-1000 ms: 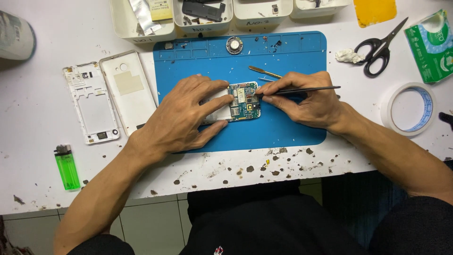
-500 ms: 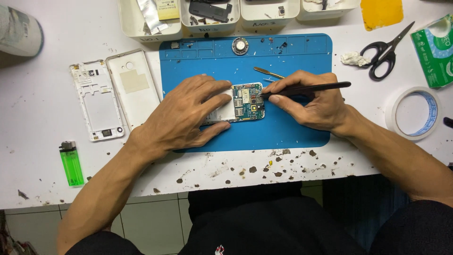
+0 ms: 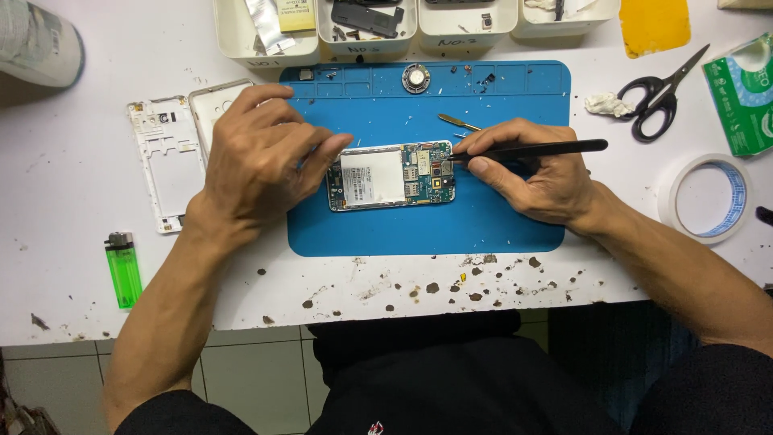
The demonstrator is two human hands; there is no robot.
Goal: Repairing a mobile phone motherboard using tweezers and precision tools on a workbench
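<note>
1. Opened phone (image 3: pixel 392 176) lies lengthwise near the middle of the blue work mat (image 3: pixel 515 225), back cover off, circuit board and a white-labelled battery area exposed.
2. Left hand (image 3: pixel 256 157) rests at the phone's left end, fingers loosely curled and spread, fingertips touching the edge. It steadies the phone and grips nothing.
3. Right hand (image 3: pixel 538 171) pinches black tweezers (image 3: pixel 531 149) between thumb and forefinger, the other fingers folded under. The tips sit on the board at the phone's right end, close to a small square part. Whether the tips have hold of anything is too small to tell.
4. Done, judging from the layout: the white inner frame (image 3: pixel 167 161) and the white back cover (image 3: pixel 216 109) lie off the mat to the left, the cover partly under the left hand. Teardown of the outer shell looks finished.
5. Left, by my reading: the board and the battery area are both still seated in the phone body, so the internal work looks to be at an early-to-middle stage.
6. Surroundings: white parts trays (image 3: pixel 266 50) along the far edge hold removed bits; a round metal part (image 3: pixel 415 78) sits at the mat's top rim; a second tool (image 3: pixel 459 122) lies on the mat behind the right hand.
7. Off the mat: green lighter (image 3: pixel 123 270) left, black scissors (image 3: pixel 660 93) and tape roll (image 3: pixel 707 199) right.
</note>
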